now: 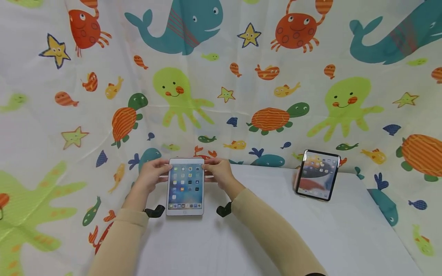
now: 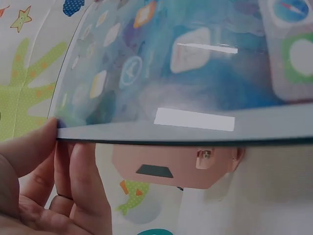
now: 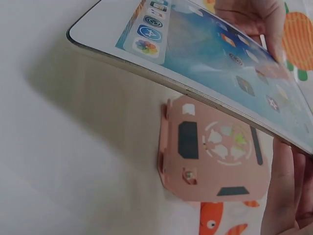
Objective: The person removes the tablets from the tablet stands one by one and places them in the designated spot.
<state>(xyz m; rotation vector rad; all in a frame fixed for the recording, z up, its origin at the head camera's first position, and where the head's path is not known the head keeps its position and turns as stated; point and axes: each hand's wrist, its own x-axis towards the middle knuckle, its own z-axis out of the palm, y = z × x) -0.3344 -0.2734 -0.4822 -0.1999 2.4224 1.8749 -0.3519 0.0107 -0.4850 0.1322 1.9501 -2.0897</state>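
A white tablet (image 1: 185,188) stands upright in portrait before me, its screen lit with app icons. My left hand (image 1: 150,175) pinches its left edge near the top, thumb on the front and fingers behind. At the opposite edge my right hand (image 1: 221,173) grips it the same way. Behind the tablet, the right wrist view shows a pink stand (image 3: 215,171) with dark pads and a round cut-out pattern. From the left wrist, part of this stand (image 2: 186,169) appears below the tablet's edge. The tablet hides the stand in the head view.
To the right, a second tablet (image 1: 317,174) with a dark frame and lit screen leans back on the white table (image 1: 276,230). A curtain (image 1: 235,88) printed with sea animals hangs behind the table. Black straps' ends (image 1: 224,209) stick out by the wrists.
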